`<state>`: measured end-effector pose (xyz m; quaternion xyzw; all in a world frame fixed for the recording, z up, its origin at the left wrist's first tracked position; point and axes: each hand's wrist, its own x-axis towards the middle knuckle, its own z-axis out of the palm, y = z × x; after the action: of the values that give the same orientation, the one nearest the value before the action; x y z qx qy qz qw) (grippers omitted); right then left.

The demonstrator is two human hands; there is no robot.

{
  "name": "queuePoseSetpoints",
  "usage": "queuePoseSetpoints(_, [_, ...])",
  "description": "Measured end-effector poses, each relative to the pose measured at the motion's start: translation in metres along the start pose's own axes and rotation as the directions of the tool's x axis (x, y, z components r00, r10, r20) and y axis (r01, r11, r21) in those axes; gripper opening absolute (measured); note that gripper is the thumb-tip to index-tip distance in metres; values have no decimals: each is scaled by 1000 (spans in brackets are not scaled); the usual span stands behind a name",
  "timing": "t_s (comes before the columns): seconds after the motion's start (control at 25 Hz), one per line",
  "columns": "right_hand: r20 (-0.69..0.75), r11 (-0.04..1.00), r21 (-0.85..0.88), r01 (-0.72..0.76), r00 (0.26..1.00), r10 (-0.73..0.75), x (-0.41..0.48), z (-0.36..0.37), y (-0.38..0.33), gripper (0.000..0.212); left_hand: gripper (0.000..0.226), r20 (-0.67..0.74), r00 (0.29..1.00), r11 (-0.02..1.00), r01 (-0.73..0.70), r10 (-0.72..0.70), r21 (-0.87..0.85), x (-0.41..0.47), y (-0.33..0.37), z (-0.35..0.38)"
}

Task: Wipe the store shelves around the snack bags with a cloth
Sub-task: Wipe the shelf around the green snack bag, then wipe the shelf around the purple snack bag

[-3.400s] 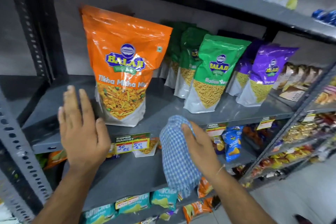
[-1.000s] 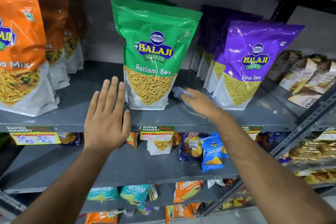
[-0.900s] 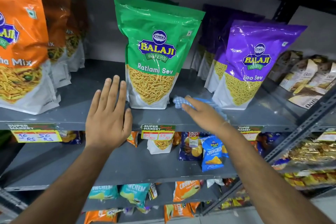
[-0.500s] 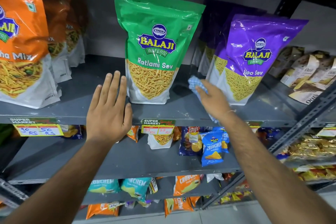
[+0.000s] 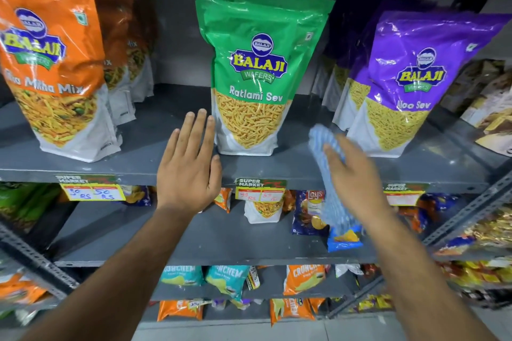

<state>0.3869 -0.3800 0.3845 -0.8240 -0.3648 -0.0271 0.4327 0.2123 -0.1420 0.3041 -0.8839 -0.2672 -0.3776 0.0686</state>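
Observation:
A grey metal shelf [image 5: 299,163] carries upright snack bags: an orange one [image 5: 52,63] at left, a green Ratlami Sev bag [image 5: 255,69] in the middle, a purple Aloo Sev bag [image 5: 410,77] at right. My left hand [image 5: 191,163] lies flat, fingers apart, on the shelf's front edge just left of the green bag. My right hand [image 5: 352,171] grips a blue checked cloth [image 5: 324,141], blurred by motion, on the bare strip between the green and purple bags. The cloth's tail hangs below the shelf edge.
More bags stand behind each front bag. Brown packets [image 5: 493,108] lie at far right. Price tags [image 5: 260,191] are stuck on the shelf's front lip. Lower shelves [image 5: 194,241] hold small chip packets. A slotted steel upright [image 5: 471,210] runs at right.
My right hand with the cloth has slid back from between the green and purple bags toward the shelf's front edge. The left hand stays flat on the shelf.

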Motion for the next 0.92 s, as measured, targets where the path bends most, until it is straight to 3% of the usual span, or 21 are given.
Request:
queuePoseSetpoints(0.08, [-19,989,-145,4,1000,-7,41,0,4,23,72,6,1000,1000,3,-3,-3,0,0,1])
queuePoseSetpoints(0.2, [262,976,-211,58,965,0,55,29,6,22,73,3,1000,1000,1,-1,-22,-2,-2,1])
queuePoseSetpoints(0.28, [285,956,-274,102,958,-21,26,39,-2,27,72,-17,1000,1000,2,-2,-31,-2,-2,2])
queuePoseSetpoints(0.48, [346,950,-147,274,914,-210,-51,31,-21,36,70,-64,997,994,-46,40,-94,-2,-4,2])
queuePoseSetpoints(0.64, [180,994,105,43,982,-61,-44,1,-27,17,67,-201,979,970,-22,-28,-242,-5,13,-8])
queuePoseSetpoints(0.76, [-38,986,162,-38,998,44,-24,-32,-9,18,60,-305,942,905,-246,139,-346,-10,68,-11])
queuePoseSetpoints(0.84, [-105,975,207,-83,989,107,-17,-57,7,19,59,-263,942,850,-309,210,-428,-5,116,-10])
queuePoseSetpoints(0.92, [-153,958,265,-110,976,154,-15,-84,20,22,64,-120,973,857,-231,198,-461,6,159,-7])
